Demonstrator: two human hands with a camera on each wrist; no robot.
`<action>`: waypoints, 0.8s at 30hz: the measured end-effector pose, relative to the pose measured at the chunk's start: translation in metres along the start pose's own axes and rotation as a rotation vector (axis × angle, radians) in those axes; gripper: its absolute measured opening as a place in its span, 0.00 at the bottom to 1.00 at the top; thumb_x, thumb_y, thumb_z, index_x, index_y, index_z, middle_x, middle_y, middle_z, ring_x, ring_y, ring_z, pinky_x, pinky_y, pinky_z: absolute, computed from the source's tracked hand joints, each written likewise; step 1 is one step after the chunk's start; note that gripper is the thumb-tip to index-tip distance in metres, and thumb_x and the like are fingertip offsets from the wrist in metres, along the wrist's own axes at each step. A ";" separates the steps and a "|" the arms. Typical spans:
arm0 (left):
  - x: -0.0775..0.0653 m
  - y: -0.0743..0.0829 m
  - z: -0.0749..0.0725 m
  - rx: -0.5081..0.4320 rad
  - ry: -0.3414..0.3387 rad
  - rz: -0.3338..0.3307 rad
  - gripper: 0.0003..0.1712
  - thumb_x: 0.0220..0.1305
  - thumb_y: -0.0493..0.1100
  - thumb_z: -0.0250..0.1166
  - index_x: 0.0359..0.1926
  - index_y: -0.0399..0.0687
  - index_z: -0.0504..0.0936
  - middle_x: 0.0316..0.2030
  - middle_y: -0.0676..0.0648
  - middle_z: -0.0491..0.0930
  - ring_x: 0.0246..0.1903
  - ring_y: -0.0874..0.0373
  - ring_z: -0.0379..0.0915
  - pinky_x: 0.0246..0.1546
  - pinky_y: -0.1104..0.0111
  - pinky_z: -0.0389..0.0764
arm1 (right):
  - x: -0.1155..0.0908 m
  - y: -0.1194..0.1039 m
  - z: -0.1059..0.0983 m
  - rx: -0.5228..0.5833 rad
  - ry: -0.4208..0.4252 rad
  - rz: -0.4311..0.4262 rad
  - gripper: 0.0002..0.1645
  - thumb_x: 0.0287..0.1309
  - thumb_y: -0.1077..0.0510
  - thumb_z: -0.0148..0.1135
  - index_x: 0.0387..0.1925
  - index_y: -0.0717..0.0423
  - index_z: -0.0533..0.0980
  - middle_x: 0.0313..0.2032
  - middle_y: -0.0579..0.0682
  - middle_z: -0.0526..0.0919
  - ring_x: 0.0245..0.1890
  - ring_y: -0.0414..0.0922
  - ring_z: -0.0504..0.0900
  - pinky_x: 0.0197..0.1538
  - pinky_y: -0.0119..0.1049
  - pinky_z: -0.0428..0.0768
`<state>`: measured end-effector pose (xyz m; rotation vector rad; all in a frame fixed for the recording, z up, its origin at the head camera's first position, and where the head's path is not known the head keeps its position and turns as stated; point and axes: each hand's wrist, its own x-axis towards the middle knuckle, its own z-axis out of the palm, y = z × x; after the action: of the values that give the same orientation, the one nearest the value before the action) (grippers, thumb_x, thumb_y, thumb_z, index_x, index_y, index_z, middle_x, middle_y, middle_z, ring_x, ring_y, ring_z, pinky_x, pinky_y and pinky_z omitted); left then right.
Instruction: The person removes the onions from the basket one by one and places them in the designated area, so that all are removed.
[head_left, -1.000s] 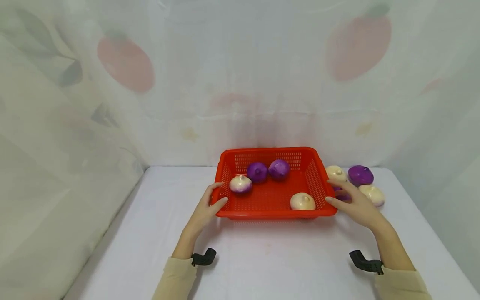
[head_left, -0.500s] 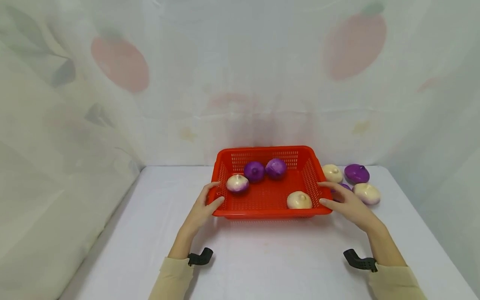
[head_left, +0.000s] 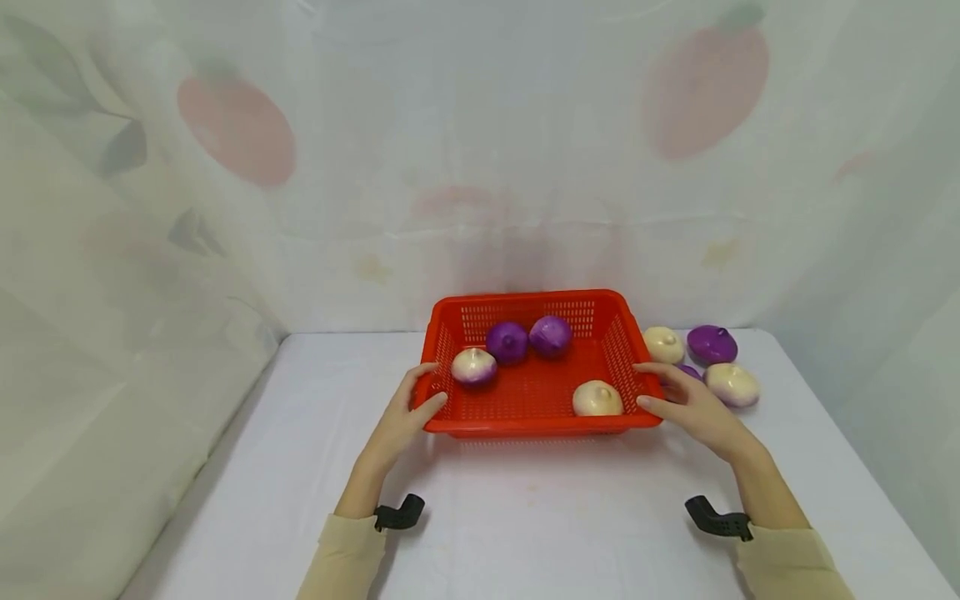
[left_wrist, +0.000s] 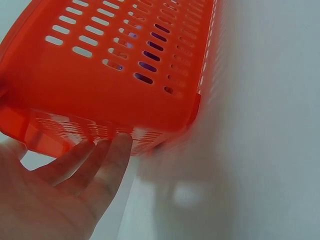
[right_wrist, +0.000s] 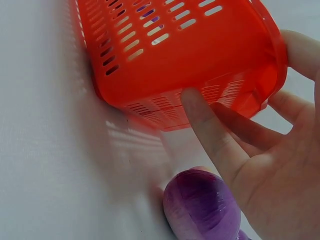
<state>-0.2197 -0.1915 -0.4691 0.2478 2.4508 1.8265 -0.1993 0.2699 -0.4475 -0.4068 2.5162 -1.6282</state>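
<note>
Partly hidden behind right hand [head_left: 693, 408]: purple round onion [right_wrist: 202, 207], only a sliver in head view. Red perforated plastic basket [head_left: 536, 421] on white cloth-covered table [head_left: 540, 517], gripped at both ends; left hand [head_left: 405, 417] thumb over rim, fingers [left_wrist: 107, 160] curled underneath. Left-wrist view motion-blurred. Translucent fruit-print curtain [head_left: 480, 150] behind.

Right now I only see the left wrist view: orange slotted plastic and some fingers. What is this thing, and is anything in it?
Observer: It is a red basket holding four onions, two purple and two pale.
Operator: Where is the other hand?
Observer: The right hand holds the basket's opposite side, thumb over the rim, fingers beneath.
Operator: Anything outside the basket?
Observer: Four more onions lie on the table to its right; one purple onion sits just under the right hand.
</note>
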 end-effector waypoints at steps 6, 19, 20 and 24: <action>0.002 0.007 -0.004 0.072 -0.033 -0.004 0.38 0.69 0.54 0.66 0.74 0.56 0.61 0.70 0.39 0.64 0.63 0.42 0.69 0.57 0.51 0.79 | 0.001 0.000 -0.001 0.000 -0.004 -0.001 0.34 0.69 0.52 0.65 0.71 0.57 0.67 0.69 0.66 0.67 0.64 0.66 0.72 0.52 0.27 0.78; 0.000 0.052 -0.019 0.815 -0.123 0.067 0.41 0.70 0.62 0.61 0.76 0.50 0.61 0.67 0.33 0.67 0.64 0.35 0.68 0.57 0.38 0.74 | 0.002 0.000 -0.001 0.023 -0.016 0.009 0.34 0.69 0.52 0.65 0.71 0.57 0.66 0.70 0.65 0.65 0.65 0.67 0.71 0.53 0.28 0.78; 0.000 0.057 -0.019 0.870 -0.124 0.070 0.42 0.70 0.62 0.61 0.76 0.48 0.61 0.66 0.31 0.68 0.62 0.34 0.69 0.54 0.38 0.76 | 0.002 0.000 -0.001 0.022 -0.016 0.011 0.34 0.69 0.52 0.65 0.71 0.57 0.66 0.70 0.65 0.65 0.65 0.66 0.71 0.53 0.28 0.78; 0.002 0.075 -0.017 1.050 -0.105 0.094 0.40 0.69 0.61 0.62 0.74 0.46 0.63 0.57 0.31 0.71 0.52 0.36 0.74 0.40 0.44 0.83 | 0.002 -0.001 -0.001 0.017 -0.013 0.009 0.34 0.69 0.51 0.64 0.71 0.57 0.66 0.70 0.65 0.66 0.65 0.67 0.70 0.53 0.28 0.78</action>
<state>-0.2177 -0.1864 -0.3927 0.4823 3.0746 0.3482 -0.2009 0.2699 -0.4464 -0.4029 2.4887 -1.6376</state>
